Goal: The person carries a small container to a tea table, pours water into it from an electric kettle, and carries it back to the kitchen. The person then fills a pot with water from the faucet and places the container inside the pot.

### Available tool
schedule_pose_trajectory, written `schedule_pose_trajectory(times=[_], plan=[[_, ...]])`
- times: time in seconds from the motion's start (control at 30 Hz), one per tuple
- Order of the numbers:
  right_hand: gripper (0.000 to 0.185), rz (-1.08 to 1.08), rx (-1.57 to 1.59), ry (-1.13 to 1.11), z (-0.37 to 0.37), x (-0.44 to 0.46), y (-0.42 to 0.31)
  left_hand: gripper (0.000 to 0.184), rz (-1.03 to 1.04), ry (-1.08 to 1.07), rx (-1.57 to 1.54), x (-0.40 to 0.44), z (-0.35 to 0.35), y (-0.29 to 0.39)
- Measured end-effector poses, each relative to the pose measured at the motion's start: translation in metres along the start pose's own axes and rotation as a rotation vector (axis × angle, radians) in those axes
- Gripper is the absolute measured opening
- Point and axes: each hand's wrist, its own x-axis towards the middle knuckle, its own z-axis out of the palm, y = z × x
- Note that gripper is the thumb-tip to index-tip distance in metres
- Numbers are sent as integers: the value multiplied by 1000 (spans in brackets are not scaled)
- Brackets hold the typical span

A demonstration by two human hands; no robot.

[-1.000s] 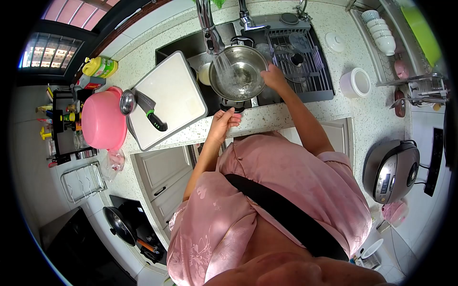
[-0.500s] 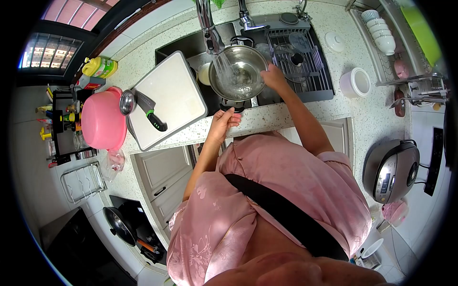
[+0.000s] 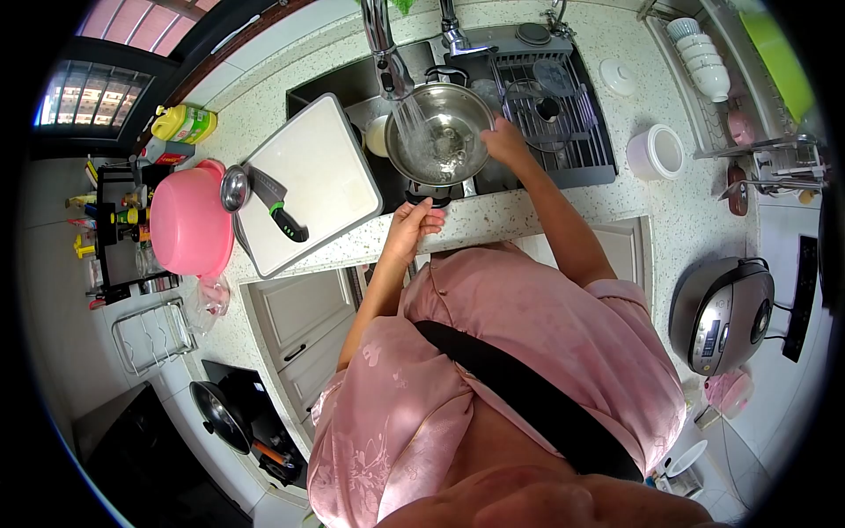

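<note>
A steel pot (image 3: 471, 110) with two black side handles sits under the kitchen faucet (image 3: 396, 79) at the sink. A spray of water runs into it and the surface ripples. My left hand (image 3: 414, 227) is closed at the near black handle (image 3: 428, 201), thumb and fingers against it. On the pot's right side, my right hand (image 3: 503, 143) grips the rim, fingertips partly hidden.
A white cutting board (image 3: 308, 176) carrying a knife (image 3: 282, 211) and small steel bowl (image 3: 234, 189) overlaps the sink's left side. A pink basin (image 3: 189, 229) stands beyond it. Right are a drying rack (image 3: 572, 163), white tub (image 3: 642, 158) and rice cooker (image 3: 717, 308).
Both hands stay in place on the pot. Water keeps falling, and the ripples inside have shifted.
</note>
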Motion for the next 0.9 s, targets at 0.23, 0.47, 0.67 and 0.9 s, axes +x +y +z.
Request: schedule_pose_trajectory(times=[0.23,0.47,0.67,0.9], plan=[[41,-19,7,3,4,4,6,22,-4,-8,13,1,-2,-1],[41,-18,5,-1,4,4,7,23,-15,7,6,0,0,1],[42,-26,10,-13,3,4,6,24,1,-3,20,-1,1,1],[43,-27,7,-21,2,4,6,26,1,-7,24,-1,1,2]])
